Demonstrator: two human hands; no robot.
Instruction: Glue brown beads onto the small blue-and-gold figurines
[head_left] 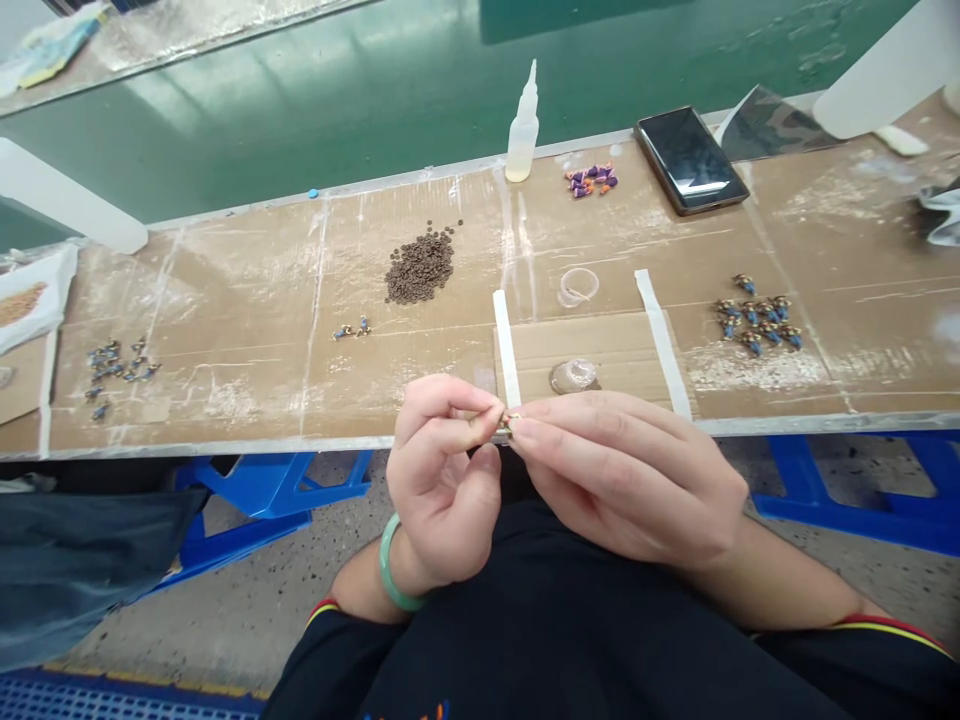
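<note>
My left hand (442, 470) and my right hand (622, 475) meet at the fingertips over the table's front edge. Pinched between them is a tiny gold-coloured metal piece (507, 428), partly hidden by my fingers. A green bangle (391, 565) circles my left wrist. Nearest my hands, a white paper strip (507, 335) lies on the cardboard-covered table (247, 385), beside a transparent lump (574, 376). Farther back sit a heap of small brown beads (421, 265) and several small blue-and-gold pieces (757, 322).
A white glue bottle (523, 130), purple-and-orange pieces (590, 180) and a black phone (690, 160) stand along the far edge. More blue-and-gold pieces (118, 368) lie at left. Blue stool frames (262, 490) stand below the table.
</note>
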